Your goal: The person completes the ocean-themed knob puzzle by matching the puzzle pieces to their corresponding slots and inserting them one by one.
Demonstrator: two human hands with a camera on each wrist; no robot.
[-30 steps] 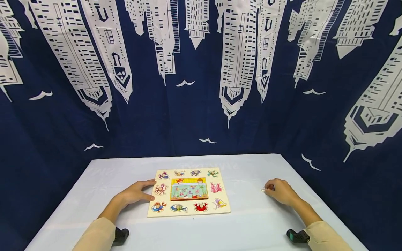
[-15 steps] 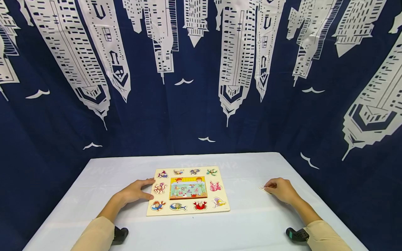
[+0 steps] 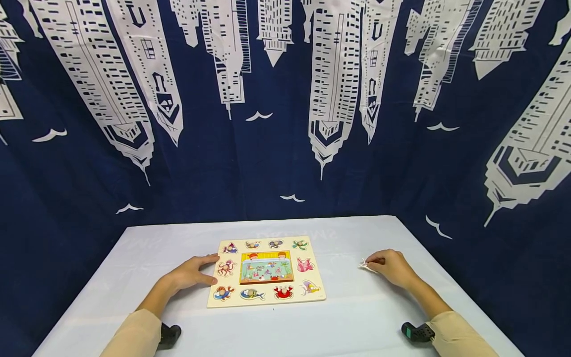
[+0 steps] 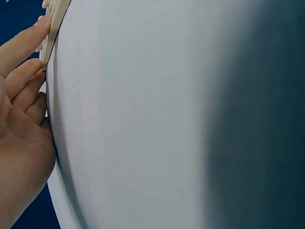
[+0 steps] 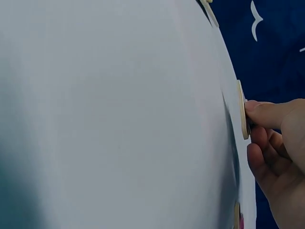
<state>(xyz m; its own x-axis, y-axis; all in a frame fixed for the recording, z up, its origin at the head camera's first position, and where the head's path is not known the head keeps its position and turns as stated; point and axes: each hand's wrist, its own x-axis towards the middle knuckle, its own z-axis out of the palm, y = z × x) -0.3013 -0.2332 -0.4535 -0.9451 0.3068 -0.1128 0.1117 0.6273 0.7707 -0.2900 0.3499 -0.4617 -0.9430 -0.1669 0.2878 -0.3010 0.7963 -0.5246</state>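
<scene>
A wooden peg puzzle board [image 3: 214,297] with sea-creature pieces lies on the table. My left hand [image 3: 189,272] touches its left edge, thumb and index finger spread apart along it. In the left wrist view, the thumb [image 4: 28,40] and fingers meet the pale side of the board [image 4: 58,21]. To the right of the board, my right hand [image 3: 392,267] pinches a small puzzle piece [image 3: 365,266] with a white face. The right wrist view shows this wooden piece [image 5: 243,112] edge-on between thumb and fingers; its picture is hidden.
A white cloth covers the table [image 3: 339,322]. Behind it hangs a dark blue curtain [image 3: 267,168] printed with white buildings and birds. At the bottom of the right wrist view, another thin wooden edge [image 5: 237,217] shows with some pink. Black wrist devices sit by both beige sleeves [image 3: 134,337].
My right hand has taken hold of the piece and moved slightly left towards the board, tilting the piece. My left hand stays at the board's edge.
</scene>
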